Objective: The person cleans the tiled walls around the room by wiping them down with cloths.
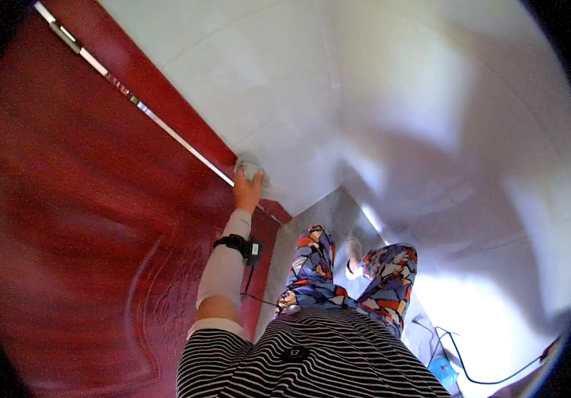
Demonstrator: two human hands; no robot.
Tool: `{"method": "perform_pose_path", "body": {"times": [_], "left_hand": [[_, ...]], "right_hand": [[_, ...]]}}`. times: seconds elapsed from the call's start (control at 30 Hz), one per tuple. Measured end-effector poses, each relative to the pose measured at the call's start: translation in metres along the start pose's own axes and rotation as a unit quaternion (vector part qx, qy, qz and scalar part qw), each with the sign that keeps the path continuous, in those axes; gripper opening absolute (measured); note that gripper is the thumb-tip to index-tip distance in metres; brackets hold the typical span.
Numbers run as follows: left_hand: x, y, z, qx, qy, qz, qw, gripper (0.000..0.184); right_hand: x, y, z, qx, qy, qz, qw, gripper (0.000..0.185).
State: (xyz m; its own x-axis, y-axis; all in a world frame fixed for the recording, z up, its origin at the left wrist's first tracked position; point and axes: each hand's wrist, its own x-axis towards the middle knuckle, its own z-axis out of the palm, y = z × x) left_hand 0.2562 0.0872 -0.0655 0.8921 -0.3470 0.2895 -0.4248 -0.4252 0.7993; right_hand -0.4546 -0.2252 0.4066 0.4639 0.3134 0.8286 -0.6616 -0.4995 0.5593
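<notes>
Just left of centre in the frame, the left hand (248, 192) grasps a pale, blurred wad (251, 163) and presses it where the dark red frame edge (199, 129) meets the pale wall (285, 132), close to the lower end of a thin whitish strip (179, 139) that runs down from the upper left. The large red panel (66, 199) fills the left side, and the right hand is outside the view, so its state cannot be told.
</notes>
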Motion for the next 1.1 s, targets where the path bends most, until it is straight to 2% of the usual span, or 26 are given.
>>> {"method": "perform_pose_path", "body": {"times": [0.03,0.07,0.1,0.13,0.17,0.2,0.27,0.33,0.4,0.43,0.47,0.5,0.53,0.57,0.6,0.67,0.73,0.87,0.93,1.07,1.1], "left_hand": [[0.011,-0.008,0.007,-0.125,0.005,-0.059,0.990,0.047],[0.017,-0.018,0.012,-0.126,0.006,-0.060,0.990,0.047],[0.019,-0.002,0.010,-0.318,-0.039,-0.156,0.935,0.046],[0.019,0.021,0.008,-0.493,-0.082,-0.242,0.832,0.044],[0.013,0.059,0.008,-0.549,-0.033,-0.253,0.796,0.036],[0.024,0.050,0.013,-0.550,-0.032,-0.251,0.796,0.036],[0.046,0.021,0.028,-0.621,-0.075,-0.201,0.754,0.031],[0.042,0.071,0.014,-0.650,-0.052,-0.192,0.734,0.029],[0.047,0.091,0.008,-0.569,0.051,-0.120,0.812,0.029],[0.055,0.092,0.005,-0.516,0.089,-0.052,0.850,0.039],[0.063,0.094,0.002,-0.519,0.092,-0.052,0.848,0.039],[0.070,0.095,-0.003,-0.343,0.137,-0.032,0.929,0.045],[0.066,0.109,-0.016,-0.151,0.177,-0.014,0.972,0.052],[0.054,0.122,-0.027,-0.094,0.123,0.001,0.988,0.061],[0.050,0.113,-0.023,-0.089,0.127,-0.003,0.988,0.061],[0.051,0.093,-0.004,-0.125,0.087,-0.073,0.986,0.061],[0.037,0.093,0.007,-0.163,0.099,-0.082,0.978,0.062],[0.035,0.066,0.032,-0.063,0.155,-0.064,0.984,0.057],[0.018,0.062,0.030,-0.249,0.107,-0.111,0.956,0.053],[0.012,0.031,0.029,-0.239,0.068,-0.133,0.959,0.049],[0.013,0.034,0.024,-0.301,0.037,-0.140,0.942,0.047]], "right_hand": [[-0.001,0.001,-0.003,-0.015,0.008,-0.006,1.000,0.053],[-0.003,0.002,-0.005,-0.030,0.017,-0.011,0.999,0.053],[-0.008,0.004,-0.006,-0.029,0.019,-0.011,0.999,0.053],[-0.012,0.006,-0.007,-0.039,0.014,-0.015,0.999,0.053],[-0.018,0.008,-0.008,-0.051,0.010,-0.018,0.999,0.053],[-0.023,0.010,-0.010,-0.063,0.005,-0.022,0.998,0.053],[-0.024,0.011,-0.016,-0.089,-0.004,-0.033,0.995,0.053],[-0.023,-0.002,-0.012,-0.064,0.001,-0.011,0.998,0.053],[-0.015,-0.006,-0.009,-0.033,-0.015,0.027,0.999,0.054],[-0.013,0.001,-0.008,-0.043,-0.018,0.010,0.999,0.054],[-0.010,0.002,-0.009,-0.041,-0.015,0.007,0.999,0.054],[-0.007,0.003,-0.010,-0.050,-0.012,-0.001,0.999,0.054],[-0.005,0.004,-0.009,-0.054,-0.013,-0.003,0.998,0.054],[-0.002,0.003,-0.008,-0.055,-0.013,-0.010,0.998,0.054],[-0.003,0.004,-0.007,-0.055,-0.014,-0.008,0.998,0.054],[-0.005,0.003,-0.006,-0.056,-0.013,-0.015,0.998,0.054],[-0.006,0.004,-0.004,-0.057,-0.012,-0.016,0.998,0.054],[-0.004,0.001,-0.001,-0.059,-0.013,-0.023,0.998,0.053],[-0.004,-0.001,0.003,-0.054,-0.016,-0.027,0.998,0.053],[-0.005,-0.001,0.000,-0.052,-0.017,-0.034,0.998,0.053],[-0.004,-0.002,0.000,-0.051,-0.017,-0.031,0.998,0.053]]}}
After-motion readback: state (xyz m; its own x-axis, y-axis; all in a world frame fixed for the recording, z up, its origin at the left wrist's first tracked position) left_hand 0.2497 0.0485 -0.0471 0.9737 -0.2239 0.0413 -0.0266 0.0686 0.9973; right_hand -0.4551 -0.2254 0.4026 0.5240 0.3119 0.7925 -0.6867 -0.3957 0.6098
